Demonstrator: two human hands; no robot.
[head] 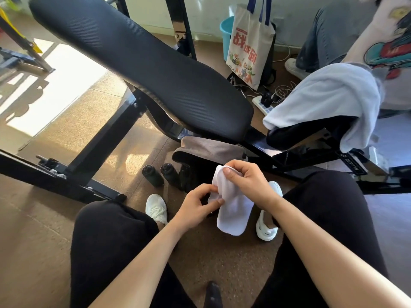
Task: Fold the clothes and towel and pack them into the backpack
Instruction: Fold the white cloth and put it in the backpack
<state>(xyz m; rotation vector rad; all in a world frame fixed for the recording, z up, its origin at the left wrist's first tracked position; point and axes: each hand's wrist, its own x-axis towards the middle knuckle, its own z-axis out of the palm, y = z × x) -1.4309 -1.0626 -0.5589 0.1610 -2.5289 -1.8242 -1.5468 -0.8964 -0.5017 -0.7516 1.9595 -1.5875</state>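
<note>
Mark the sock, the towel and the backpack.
white sock (233, 215): head view, hanging lower end.
towel (329, 96): head view, middle of the draped top.
backpack (209, 150): head view, grey top flap.

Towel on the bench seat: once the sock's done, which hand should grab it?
Right, probably. The towel drapes the seat up on the right, nearer the right hand than the left hand. Both hands hold the white sock for now.
</note>
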